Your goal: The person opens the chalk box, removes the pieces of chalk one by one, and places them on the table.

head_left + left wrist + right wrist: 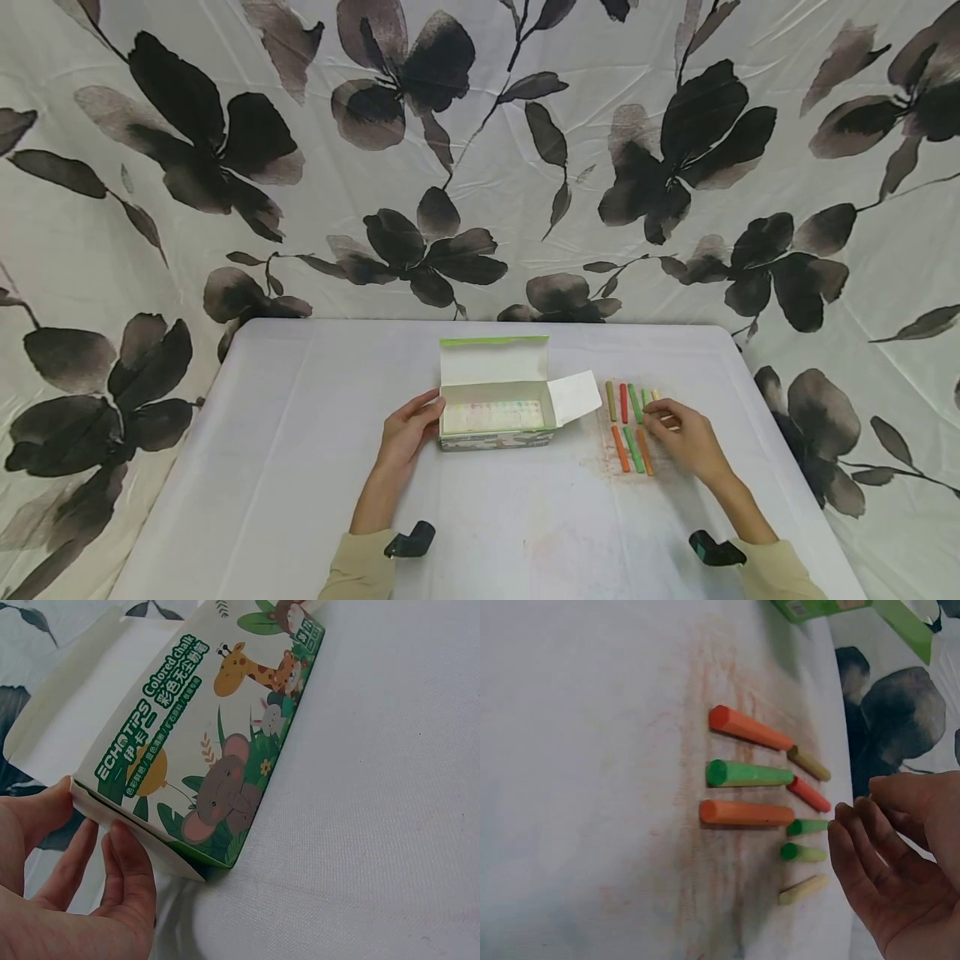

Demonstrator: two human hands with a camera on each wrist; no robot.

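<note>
A paper chalk box [495,439] stands on the table with its lid raised and a side flap folded out. Inside is a pale block with coloured flecks [493,415]. My left hand [405,433] holds the box's left end, thumb and fingers at the end flap [142,832]. Over the far row of chalk sticks is my right hand [686,437], its fingers loosely bent and nothing visible between them. Its fingertips overlap the green chalk [634,404] area in the head view. A red chalk [810,793] and a yellow chalk [804,889] lie in that same row.
An orange-red chalk [620,450], a green chalk [750,773] and an orange chalk [746,814] form the nearer row. Reddish chalk dust [705,900] marks the white table [300,467]. Behind it hangs a floral cloth [540,167].
</note>
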